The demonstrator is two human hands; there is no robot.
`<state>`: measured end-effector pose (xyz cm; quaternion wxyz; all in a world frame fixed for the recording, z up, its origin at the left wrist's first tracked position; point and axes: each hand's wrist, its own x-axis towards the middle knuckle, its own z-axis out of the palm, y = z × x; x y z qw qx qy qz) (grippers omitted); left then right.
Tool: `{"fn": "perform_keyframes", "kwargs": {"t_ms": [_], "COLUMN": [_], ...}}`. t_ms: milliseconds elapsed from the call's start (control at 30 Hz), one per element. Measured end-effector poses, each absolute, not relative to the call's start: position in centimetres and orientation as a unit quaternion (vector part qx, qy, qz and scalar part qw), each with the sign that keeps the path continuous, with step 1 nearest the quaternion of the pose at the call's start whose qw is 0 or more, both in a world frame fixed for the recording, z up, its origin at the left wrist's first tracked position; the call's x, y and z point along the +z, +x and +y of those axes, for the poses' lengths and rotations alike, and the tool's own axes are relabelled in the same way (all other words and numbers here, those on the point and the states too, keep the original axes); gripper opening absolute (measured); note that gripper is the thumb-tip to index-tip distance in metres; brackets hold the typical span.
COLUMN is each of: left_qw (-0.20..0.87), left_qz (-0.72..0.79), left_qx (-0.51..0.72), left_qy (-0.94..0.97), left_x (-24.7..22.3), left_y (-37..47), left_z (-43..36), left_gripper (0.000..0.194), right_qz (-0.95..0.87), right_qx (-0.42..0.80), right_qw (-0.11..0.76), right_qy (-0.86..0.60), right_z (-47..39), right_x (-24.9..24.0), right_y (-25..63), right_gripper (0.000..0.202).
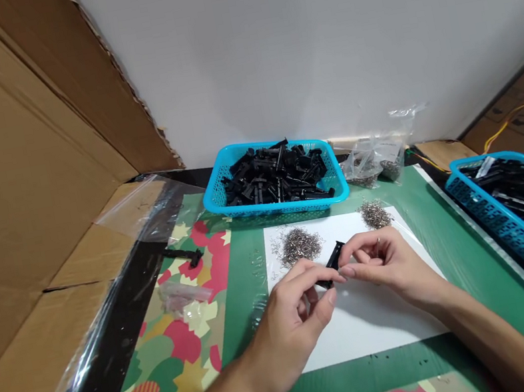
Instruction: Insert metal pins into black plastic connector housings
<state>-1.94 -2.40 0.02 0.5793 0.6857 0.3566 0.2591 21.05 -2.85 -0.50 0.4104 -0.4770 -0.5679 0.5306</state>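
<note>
A narrow black plastic part is held tilted above the white sheet. My left hand is closed on it, index finger and thumb around its lower end. Beside it, my right hand is closed, thumb and index finger pinched together close to the part and to my left fingertip. Whatever lies in that pinch is too small or hidden to make out. Just behind my hands on the sheet are a larger pile of small metal pieces and a smaller metal pile.
A blue basket of black plastic parts stands at the back; another blue basket is at the right. Bags of metal pieces lie behind the sheet. At left are a loose black part, a plastic bag and a cardboard wall.
</note>
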Motion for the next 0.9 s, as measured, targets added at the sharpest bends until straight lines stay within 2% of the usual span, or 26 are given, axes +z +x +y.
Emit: {"fn": "perform_keyframes", "kwargs": {"t_ms": [200,567,900], "left_qw": [0.580,0.590,0.666], "left_qz": [0.363,0.363,0.353], "left_qx": [0.258,0.264,0.272], "left_qy": [0.682,0.671,0.598], "left_x": [0.1,-0.1,-0.1], "left_y": [-2.0,-2.0,-2.0], "left_z": [-2.4,-2.2,-1.7], "left_gripper": [0.032,0.031,0.035], "right_qz": [-0.582,-0.523,-0.574], "right_qx": [0.471,0.460,0.464], "right_qw": [0.428,0.491,0.464], "right_qy": [-0.506,-0.524,-0.490], "right_z": [-3.5,-3.9,-4.5], "right_x": [-0.4,-1.4,-0.7], "right_y": [20.2,19.4,19.0], "right_gripper": [0.028,0.025,0.017]}}
